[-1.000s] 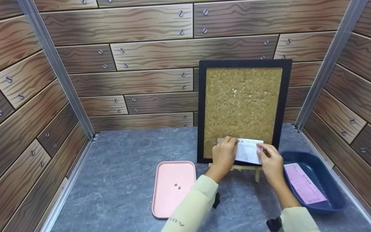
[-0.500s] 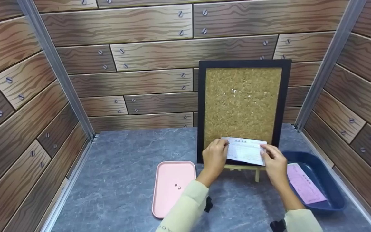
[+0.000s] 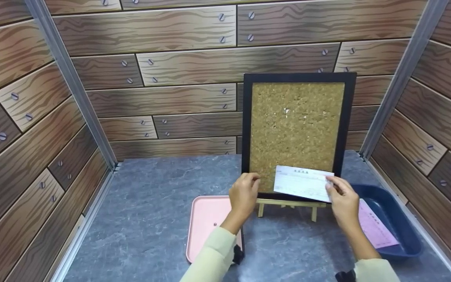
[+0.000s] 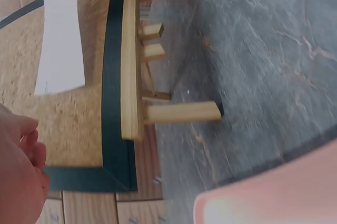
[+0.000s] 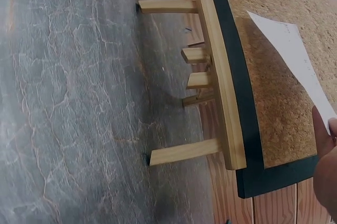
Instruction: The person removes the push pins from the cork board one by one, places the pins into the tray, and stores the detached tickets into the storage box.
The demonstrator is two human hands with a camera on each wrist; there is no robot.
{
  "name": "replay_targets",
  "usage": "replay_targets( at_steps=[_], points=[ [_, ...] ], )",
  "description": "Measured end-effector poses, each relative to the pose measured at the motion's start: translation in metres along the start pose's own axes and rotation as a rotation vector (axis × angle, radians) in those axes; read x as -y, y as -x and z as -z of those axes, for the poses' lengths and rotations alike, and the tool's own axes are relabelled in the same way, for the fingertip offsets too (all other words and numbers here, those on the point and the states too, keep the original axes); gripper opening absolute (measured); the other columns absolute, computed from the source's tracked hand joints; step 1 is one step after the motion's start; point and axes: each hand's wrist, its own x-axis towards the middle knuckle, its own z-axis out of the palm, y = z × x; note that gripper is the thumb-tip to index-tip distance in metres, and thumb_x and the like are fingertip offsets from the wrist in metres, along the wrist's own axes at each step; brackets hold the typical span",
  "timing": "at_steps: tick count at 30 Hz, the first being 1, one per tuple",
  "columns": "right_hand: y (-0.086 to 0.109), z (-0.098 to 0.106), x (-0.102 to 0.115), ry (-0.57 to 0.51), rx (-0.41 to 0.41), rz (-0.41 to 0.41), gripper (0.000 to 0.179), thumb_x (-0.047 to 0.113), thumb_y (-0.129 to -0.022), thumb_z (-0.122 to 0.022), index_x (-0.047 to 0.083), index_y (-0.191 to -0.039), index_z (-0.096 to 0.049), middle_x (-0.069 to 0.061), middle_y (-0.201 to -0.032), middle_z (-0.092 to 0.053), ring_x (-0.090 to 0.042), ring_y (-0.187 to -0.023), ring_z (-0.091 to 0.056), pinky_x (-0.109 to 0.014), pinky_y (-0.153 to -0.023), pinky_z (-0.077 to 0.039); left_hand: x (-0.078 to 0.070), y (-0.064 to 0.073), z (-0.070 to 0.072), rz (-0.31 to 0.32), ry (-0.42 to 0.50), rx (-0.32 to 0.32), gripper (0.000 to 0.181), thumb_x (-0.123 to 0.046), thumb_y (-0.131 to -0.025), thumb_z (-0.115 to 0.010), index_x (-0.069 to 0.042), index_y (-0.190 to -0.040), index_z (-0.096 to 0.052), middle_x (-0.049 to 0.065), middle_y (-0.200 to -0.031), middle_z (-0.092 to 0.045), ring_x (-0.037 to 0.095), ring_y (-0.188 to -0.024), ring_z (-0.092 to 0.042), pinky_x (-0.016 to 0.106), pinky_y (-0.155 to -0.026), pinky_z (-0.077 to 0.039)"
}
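A white printed paper slip (image 3: 303,182) is pinched at its right end by my right hand (image 3: 345,199), tilted in front of the lower part of the framed corkboard (image 3: 296,129). The right wrist view shows the slip (image 5: 295,50) standing off the cork. My left hand (image 3: 245,196) is apart from the slip, by the board's lower left corner. In the left wrist view, the left hand (image 4: 21,161) has bent fingers; whether a small thing lies between the fingertips is hidden.
The corkboard stands on a small wooden easel (image 3: 288,202). A pink tray (image 3: 200,239) with a tiny metallic piece (image 3: 215,224) sits left of it. At right, a navy tray (image 3: 405,235) holds a pink paper slip (image 3: 376,227). Plank-patterned walls surround the table.
My left hand has let go of the slip's left end and moved left and down toward the pink tray. The right hand has drawn the slip slightly right.
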Motion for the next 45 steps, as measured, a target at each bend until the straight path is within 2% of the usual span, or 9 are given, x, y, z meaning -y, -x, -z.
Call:
replay_targets(
  at_steps=[5,13,20,25,31,34,37,41,45],
  points=[
    [-0.001,0.007,0.000,0.008,-0.016,-0.009,0.021,-0.014,-0.089,-0.062,-0.013,-0.108,-0.070,-0.023,-0.110,-0.068,-0.007,-0.087,-0.060,-0.009,-0.077,-0.046,0.015,0.004,0.011,0.065,0.034,0.009,0.006,-0.022,-0.087,-0.077,-0.022,-0.093,-0.076,-0.008,-0.091,-0.073,0.013,-0.078,-0.072,0.033,-0.063,-0.054],
    [-0.004,0.018,0.005,0.053,-0.038,0.006,0.021,-0.013,-0.090,-0.062,-0.011,-0.109,-0.071,-0.023,-0.112,-0.068,-0.004,-0.091,-0.060,-0.008,-0.078,-0.045,0.034,0.012,0.026,0.110,0.038,0.003,0.007,-0.022,-0.086,-0.078,-0.022,-0.092,-0.075,-0.009,-0.092,-0.074,0.015,-0.076,-0.071,0.034,-0.061,-0.052],
    [-0.007,0.026,0.006,0.065,-0.070,0.021,0.021,-0.013,-0.089,-0.063,-0.013,-0.109,-0.070,-0.014,-0.108,-0.069,-0.002,-0.089,-0.058,-0.007,-0.078,-0.044,0.047,0.018,0.034,0.168,0.029,0.005,0.006,-0.023,-0.084,-0.079,-0.025,-0.089,-0.076,-0.011,-0.091,-0.074,0.014,-0.079,-0.073,0.034,-0.062,-0.052],
    [-0.009,0.033,0.008,0.061,-0.089,0.024,0.022,-0.013,-0.089,-0.063,-0.011,-0.109,-0.071,-0.013,-0.107,-0.070,-0.003,-0.088,-0.058,-0.008,-0.078,-0.045,0.055,0.023,0.040,0.193,0.022,0.024,0.005,-0.023,-0.085,-0.077,-0.025,-0.090,-0.076,-0.011,-0.091,-0.075,0.015,-0.077,-0.072,0.035,-0.061,-0.051],
    [-0.009,0.043,0.012,0.073,-0.090,0.021,0.022,-0.011,-0.090,-0.063,-0.012,-0.111,-0.070,0.004,-0.107,-0.068,-0.003,-0.089,-0.057,-0.007,-0.078,-0.044,0.066,0.030,0.047,0.232,0.021,0.051,0.004,-0.024,-0.087,-0.076,-0.027,-0.091,-0.075,-0.014,-0.093,-0.074,0.009,-0.070,-0.068,0.033,-0.059,-0.049],
    [-0.009,0.048,0.013,0.073,-0.106,0.013,0.022,-0.011,-0.090,-0.063,-0.011,-0.111,-0.071,-0.001,-0.107,-0.070,-0.005,-0.087,-0.057,-0.008,-0.076,-0.044,0.072,0.034,0.048,0.240,0.016,0.061,0.005,-0.024,-0.087,-0.076,-0.027,-0.091,-0.075,-0.014,-0.093,-0.074,0.008,-0.071,-0.067,0.032,-0.060,-0.049],
    [-0.011,0.054,0.013,0.066,-0.122,-0.011,0.023,-0.010,-0.090,-0.064,-0.011,-0.112,-0.070,0.002,-0.104,-0.070,-0.004,-0.084,-0.056,-0.007,-0.073,-0.045,0.077,0.039,0.049,0.247,0.007,0.069,0.005,-0.025,-0.087,-0.077,-0.026,-0.091,-0.075,-0.013,-0.092,-0.074,0.008,-0.070,-0.066,0.031,-0.061,-0.049],
    [-0.016,0.063,-0.007,0.060,-0.138,-0.081,0.025,-0.007,-0.092,-0.064,-0.008,-0.116,-0.070,0.013,-0.103,-0.067,-0.001,-0.086,-0.058,-0.006,-0.072,-0.046,0.080,0.044,0.052,0.250,0.006,0.070,0.004,-0.024,-0.086,-0.077,-0.025,-0.089,-0.075,-0.012,-0.090,-0.074,0.007,-0.068,-0.064,0.031,-0.060,-0.048],
    [-0.019,0.072,-0.023,0.074,-0.159,-0.101,0.026,-0.006,-0.092,-0.065,-0.005,-0.117,-0.071,0.015,-0.105,-0.066,0.000,-0.089,-0.059,-0.005,-0.074,-0.046,0.087,0.051,0.054,0.257,0.002,0.077,0.004,-0.024,-0.086,-0.077,-0.024,-0.089,-0.075,-0.011,-0.090,-0.074,0.006,-0.067,-0.063,0.031,-0.061,-0.049]
  ],
)
